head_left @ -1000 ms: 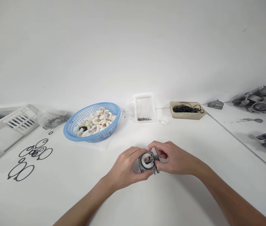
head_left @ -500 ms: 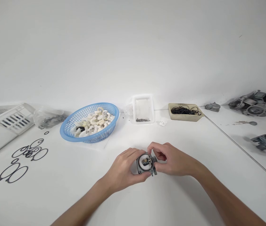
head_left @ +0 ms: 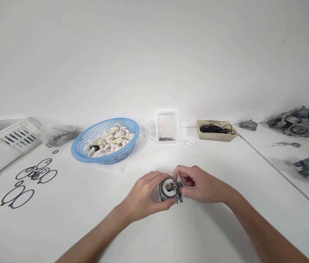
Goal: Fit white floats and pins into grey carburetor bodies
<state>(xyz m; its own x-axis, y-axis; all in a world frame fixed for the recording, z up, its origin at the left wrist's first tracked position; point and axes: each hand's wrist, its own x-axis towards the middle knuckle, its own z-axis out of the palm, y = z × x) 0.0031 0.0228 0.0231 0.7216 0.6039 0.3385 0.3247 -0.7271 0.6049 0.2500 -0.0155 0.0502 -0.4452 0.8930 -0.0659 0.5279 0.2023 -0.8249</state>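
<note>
I hold a small grey metal carburetor body (head_left: pixel 170 190) just above the white table (head_left: pixel 154 233), near its middle. Its open round face points up at me and shows a white ring with a small brass part in the centre. My left hand (head_left: pixel 143 195) wraps its left side and underside. My right hand (head_left: pixel 198 184) pinches its right edge, thumb and forefinger at the top of the round face.
A blue basket (head_left: pixel 83 153) of white plastic parts sits behind on the left. Farther back lie a clear tray of pins (head_left: pixel 167 126) and a beige tray of black rings (head_left: pixel 217 130). Black O-rings (head_left: pixel 31 180) lie far left by a white crate (head_left: pixel 9 140); grey castings (head_left: pixel 299 122) far right.
Both hands stay on the carburetor body in nearly the same place. The view shifted slightly; my right fingers adjusted a little at the top of the part.
</note>
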